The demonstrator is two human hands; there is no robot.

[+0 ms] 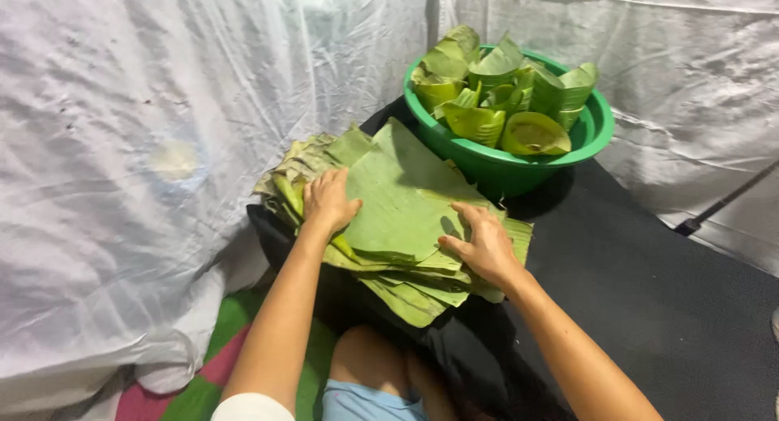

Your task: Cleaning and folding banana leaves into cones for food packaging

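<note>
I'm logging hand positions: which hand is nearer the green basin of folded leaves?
Right. The right hand rests on the leaf stack just below the green basin; the left hand lies farther left.

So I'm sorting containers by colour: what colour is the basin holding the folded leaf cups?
Green, a bright plastic basin, shown best in the head view.
</note>
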